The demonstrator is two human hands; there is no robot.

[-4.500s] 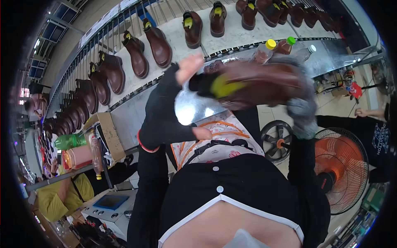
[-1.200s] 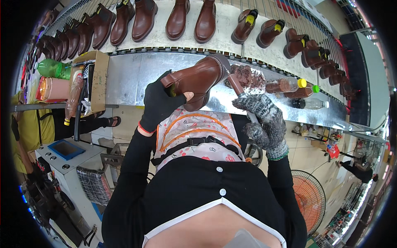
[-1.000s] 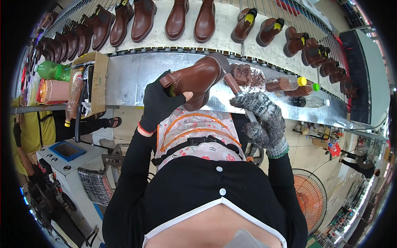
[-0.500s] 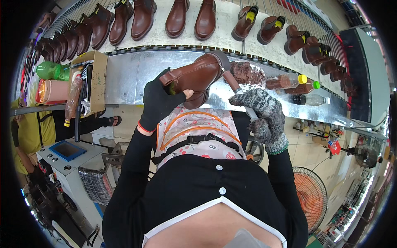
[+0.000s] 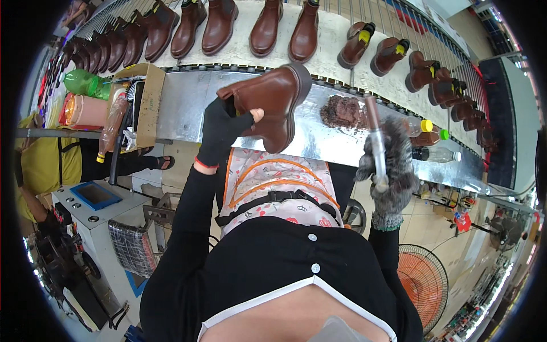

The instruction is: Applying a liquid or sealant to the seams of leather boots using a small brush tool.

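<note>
My left hand [image 5: 221, 132], in a black glove with the thumb tip bare, grips a brown leather ankle boot [image 5: 272, 98] at its opening. The boot lies tilted on its side above the metal ledge, its sole edge facing right. In a fuzzy grey knit glove, my right hand [image 5: 397, 165] is closed on a slim tool [image 5: 376, 139] with a pale, clear-looking handle and a brown end pointing up; its exact kind is unclear. That tool stands apart from the boot. Between the hands, a brown-stained crumbly pad [image 5: 342, 112] rests on the ledge.
Behind the metal ledge [image 5: 182, 102], a conveyor [image 5: 245, 60] carries rows of brown boots. Bottles, one with a yellow cap [image 5: 426, 126], stand right of my right hand. A cardboard box [image 5: 149, 105] and green bottle [image 5: 81, 82] sit left. An orange fan [image 5: 421, 282] is low right; another person [image 5: 51, 165] stands left.
My right hand has drawn the tool away from the boot, to the right, and turned it more upright. My left hand has rotated the boot so its sole edge stands more vertical.
</note>
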